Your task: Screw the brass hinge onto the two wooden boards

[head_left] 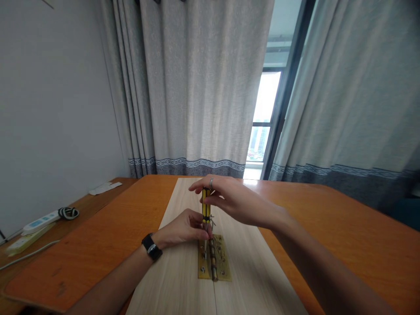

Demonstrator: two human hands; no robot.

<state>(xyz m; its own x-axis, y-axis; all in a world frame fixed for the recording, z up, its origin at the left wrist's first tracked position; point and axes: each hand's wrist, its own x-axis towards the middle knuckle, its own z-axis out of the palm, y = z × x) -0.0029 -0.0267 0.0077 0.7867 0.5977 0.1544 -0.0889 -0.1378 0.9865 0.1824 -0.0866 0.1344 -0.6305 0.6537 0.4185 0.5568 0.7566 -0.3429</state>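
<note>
There is one screwdriver (206, 205), one brass hinge (219, 262), and two pale wooden boards, a left board (170, 275) and a right board (259, 275). The boards lie side by side on an orange table (328, 227). The hinge lies flat across the seam where they meet, one leaf on each board. Its screw holes are too blurred to count.

The screwdriver has a yellow-and-black handle. It stands nearly upright, with its tip down on the left leaf of the hinge. The right hand (236, 199) comes in from the right. Its fingers are curled loosely and its fingertips close on the upper handle. One ring (211, 183) shows on a finger. The left hand (183, 229) sits lower, just left of the tool, its fingers pinched around the bottom of the handle and the shaft. One black wristwatch (151, 247) is on that wrist.

Well away on the left edge of the table lie one white power strip (42, 218) and one slip of paper (105, 187). Grey curtains (203, 87) hang behind.
</note>
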